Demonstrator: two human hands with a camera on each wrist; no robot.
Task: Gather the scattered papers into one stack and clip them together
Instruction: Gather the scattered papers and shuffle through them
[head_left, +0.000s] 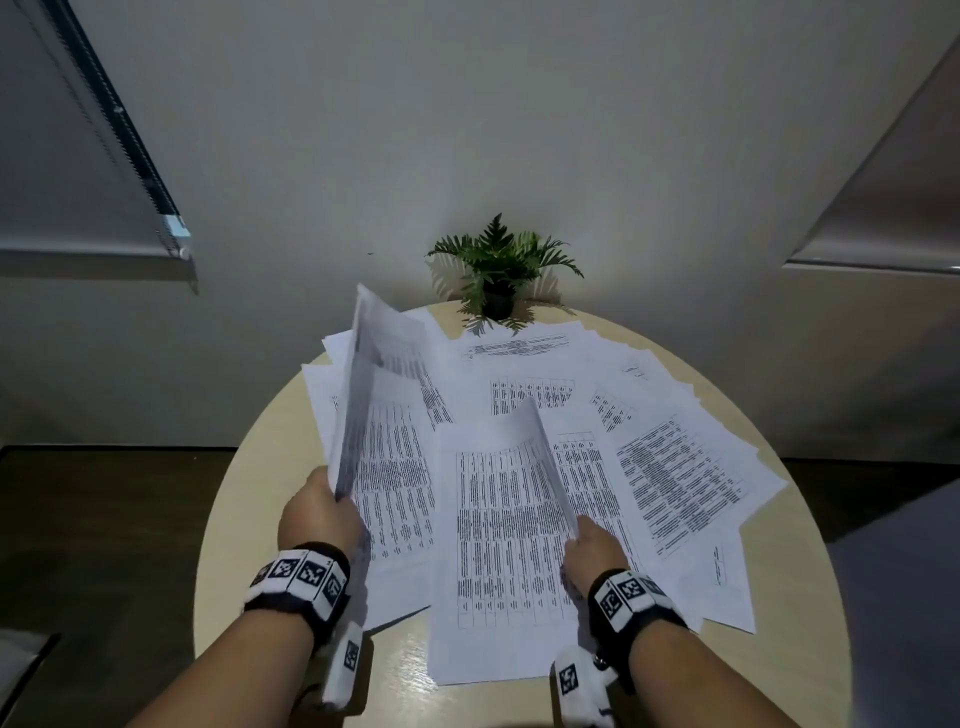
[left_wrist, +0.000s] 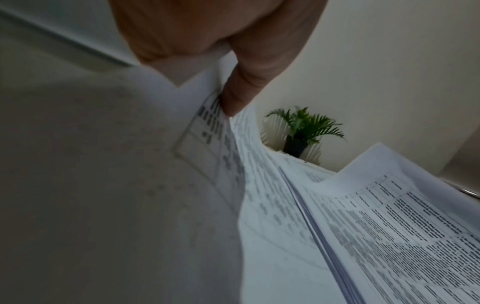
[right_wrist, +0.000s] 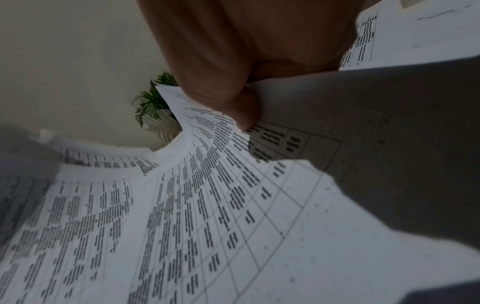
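Several white printed sheets (head_left: 670, 467) lie fanned over a round pale table (head_left: 795, 597). My left hand (head_left: 317, 514) grips a small bunch of sheets (head_left: 363, 384) by the near edge and holds it upright over the table's left side. In the left wrist view my thumb (left_wrist: 239, 96) presses on those sheets (left_wrist: 259, 168). My right hand (head_left: 592, 551) pinches the right edge of a printed sheet (head_left: 498, 519) in the middle, curling that edge upward. In the right wrist view the thumb (right_wrist: 244, 111) sits on the lifted sheet (right_wrist: 221, 185). No clip is visible.
A small potted fern (head_left: 498, 270) stands at the table's far edge against a pale wall (head_left: 467, 104); it also shows in both wrist views as the fern (left_wrist: 303, 127) and fern (right_wrist: 153, 100). Dark floor (head_left: 104, 519) surrounds the table. Window blinds (head_left: 78, 156) hang left and right.
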